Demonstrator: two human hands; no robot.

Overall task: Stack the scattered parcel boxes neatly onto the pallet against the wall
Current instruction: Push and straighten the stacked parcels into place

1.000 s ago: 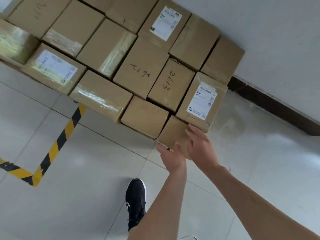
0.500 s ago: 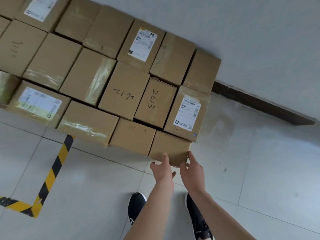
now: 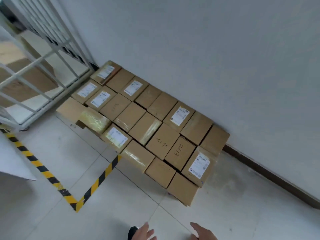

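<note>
Both hands have come off the corner box (image 3: 183,190), which they were touching half a second ago. The left hand (image 3: 144,232) and right hand (image 3: 201,232) now lie at the bottom edge of the frame, fingers loose and holding nothing, well apart from that box. The box sits untouched at the lower right end of the stack (image 3: 155,129). The view has drawn back: the whole stack now shows across the middle of the frame, and a white metal rack (image 3: 43,66) has come into the upper left. Only one black shoe (image 3: 132,232) now shows, partly, beside the left hand.
</note>
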